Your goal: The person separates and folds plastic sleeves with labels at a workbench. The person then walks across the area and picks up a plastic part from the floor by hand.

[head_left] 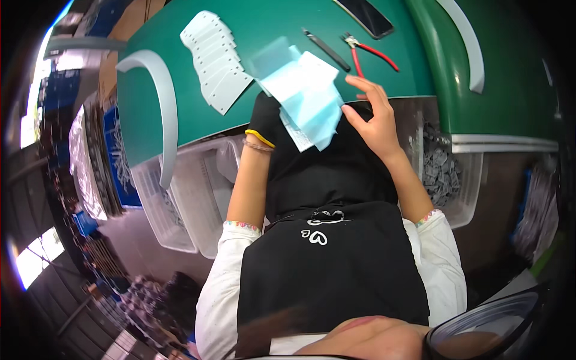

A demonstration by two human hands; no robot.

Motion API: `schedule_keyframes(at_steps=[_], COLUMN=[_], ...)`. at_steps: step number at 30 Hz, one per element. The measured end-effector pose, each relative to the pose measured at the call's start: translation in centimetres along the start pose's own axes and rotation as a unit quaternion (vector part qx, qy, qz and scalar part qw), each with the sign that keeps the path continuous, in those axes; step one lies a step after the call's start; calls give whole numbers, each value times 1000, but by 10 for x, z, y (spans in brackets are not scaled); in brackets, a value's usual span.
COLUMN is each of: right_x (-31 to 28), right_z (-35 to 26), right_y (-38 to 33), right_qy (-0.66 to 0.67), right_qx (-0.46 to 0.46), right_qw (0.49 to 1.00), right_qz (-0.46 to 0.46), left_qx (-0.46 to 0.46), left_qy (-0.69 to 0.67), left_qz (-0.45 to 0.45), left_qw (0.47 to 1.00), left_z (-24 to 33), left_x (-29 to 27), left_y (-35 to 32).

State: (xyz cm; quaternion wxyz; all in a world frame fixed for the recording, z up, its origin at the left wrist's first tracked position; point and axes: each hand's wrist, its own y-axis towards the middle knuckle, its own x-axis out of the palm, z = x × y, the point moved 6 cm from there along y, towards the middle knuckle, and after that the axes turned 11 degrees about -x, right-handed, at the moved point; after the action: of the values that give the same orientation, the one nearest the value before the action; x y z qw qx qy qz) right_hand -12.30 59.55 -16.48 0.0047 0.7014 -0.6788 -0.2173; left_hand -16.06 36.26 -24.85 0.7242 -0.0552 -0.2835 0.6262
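Observation:
My left hand, in a black glove with a yellow cuff, holds a white plate in front of me at the table's edge. Its fingers are mostly hidden by the plate. Light blue see-through film lies over the plate in loose, angled sheets, some reaching past its edges. At the right side of the film, my bare right hand is open, thumb and fingers apart. Whether the thumb touches the film, I cannot tell. Several similar white plates lie overlapped in a row on the green table, to the left.
Red-handled cutting pliers, dark tweezers and a phone lie beyond my right hand. Curved grey strips stand out at the table's sides. Clear plastic bins sit below the edge; the right one holds small grey parts.

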Motion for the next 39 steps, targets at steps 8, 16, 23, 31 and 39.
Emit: schedule_keyframes(at_steps=[8, 16, 23, 31, 39], right_x=[70, 54, 37, 52, 55], right_z=[-15, 34, 82, 54, 42], right_y=[31, 137, 192, 80, 42], right_qy=[-205, 67, 521, 298, 270], right_qx=[-250, 144, 246, 158, 208], right_qw=[895, 927, 817, 923, 922], right_qz=[-308, -340, 18, -182, -183], left_qx=[-54, -155, -208, -157, -106], left_qy=[-52, 170, 22, -101, 74], left_qz=[23, 35, -28, -11, 10], left_qw=[997, 973, 978, 982, 992], left_z=[-3, -9, -4, 6, 17], left_x=[-11, -24, -11, -11, 0], left_y=[-10, -11, -25, -33, -32])
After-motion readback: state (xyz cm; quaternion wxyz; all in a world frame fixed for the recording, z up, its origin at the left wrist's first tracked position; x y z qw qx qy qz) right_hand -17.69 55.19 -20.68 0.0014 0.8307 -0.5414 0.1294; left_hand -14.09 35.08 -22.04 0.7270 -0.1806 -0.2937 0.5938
